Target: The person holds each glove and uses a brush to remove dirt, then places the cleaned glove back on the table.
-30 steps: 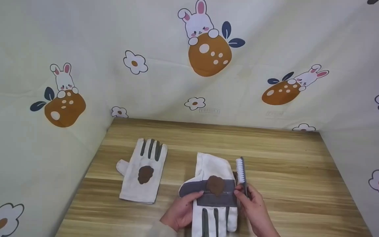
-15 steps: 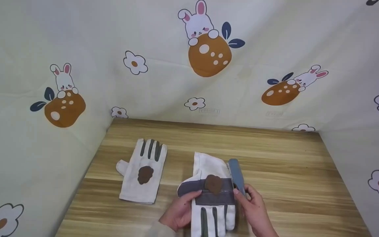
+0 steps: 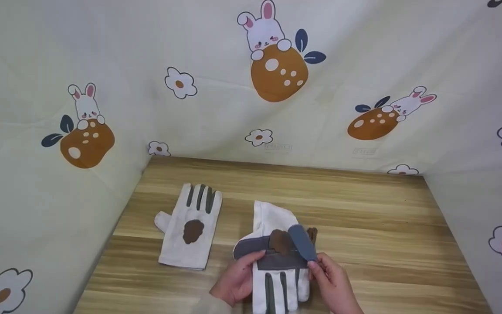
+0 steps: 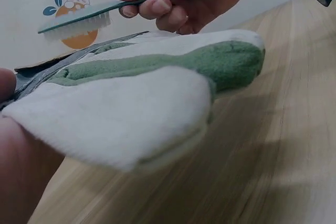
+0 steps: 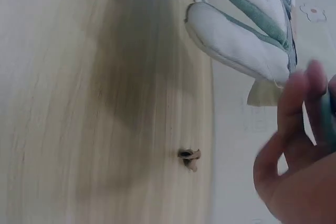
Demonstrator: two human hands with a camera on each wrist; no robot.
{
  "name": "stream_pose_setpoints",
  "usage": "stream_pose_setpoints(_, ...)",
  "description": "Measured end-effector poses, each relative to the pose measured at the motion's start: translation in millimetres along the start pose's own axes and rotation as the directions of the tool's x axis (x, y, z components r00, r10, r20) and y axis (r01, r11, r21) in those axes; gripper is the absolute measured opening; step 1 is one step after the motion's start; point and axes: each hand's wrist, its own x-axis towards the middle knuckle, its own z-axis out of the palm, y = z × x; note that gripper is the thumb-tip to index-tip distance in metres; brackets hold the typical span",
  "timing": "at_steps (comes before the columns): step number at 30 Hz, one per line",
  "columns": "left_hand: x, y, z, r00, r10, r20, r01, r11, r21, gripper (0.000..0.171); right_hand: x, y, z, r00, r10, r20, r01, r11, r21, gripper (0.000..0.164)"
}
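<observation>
Two hands (image 3: 236, 281) (image 3: 333, 279) hold one glove (image 3: 279, 263) — and one brush (image 3: 302, 242)

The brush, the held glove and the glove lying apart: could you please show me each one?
Brush (image 3: 302, 242), head view: blue back of its bristled end.
Held glove (image 3: 282, 262), head view: grey band.
Glove lying apart (image 3: 187, 251), head view: white cloth below its brown patch (image 3: 193, 231).

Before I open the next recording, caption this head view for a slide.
Left hand grips a brown-patched glove, right hand holds a brush over it, second glove on the table.
</observation>
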Motion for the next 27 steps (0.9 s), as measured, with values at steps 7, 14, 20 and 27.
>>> stream_pose_setpoints(7,0.6,3.5,2.6,1.000,0.013,-0.016,-0.013,1.000,-0.010,0.052,-3,-6,5,0.991,-0.127,0.038,0.132,0.963,-0.234,0.024)
stream_pose_setpoints(14,0.2,-1.6,1.5,1.000,0.017,0.010,-0.017,1.000,-0.012,0.053,-5,-8,14,0.986,-0.081,0.147,0.125,0.941,-0.315,0.027)
stream_pose_setpoints(20,-1.2,-6.4,1.3,0.998,0.042,0.043,-0.041,0.999,-0.023,0.055,-5,-17,21,0.979,0.027,0.203,0.041,0.946,-0.321,0.033)
stream_pose_setpoints(27,-3.6,-4.8,4.6,0.998,0.017,0.066,-0.017,1.000,0.003,0.052,-6,-18,27,0.980,-0.028,0.198,0.103,0.920,-0.378,0.032)
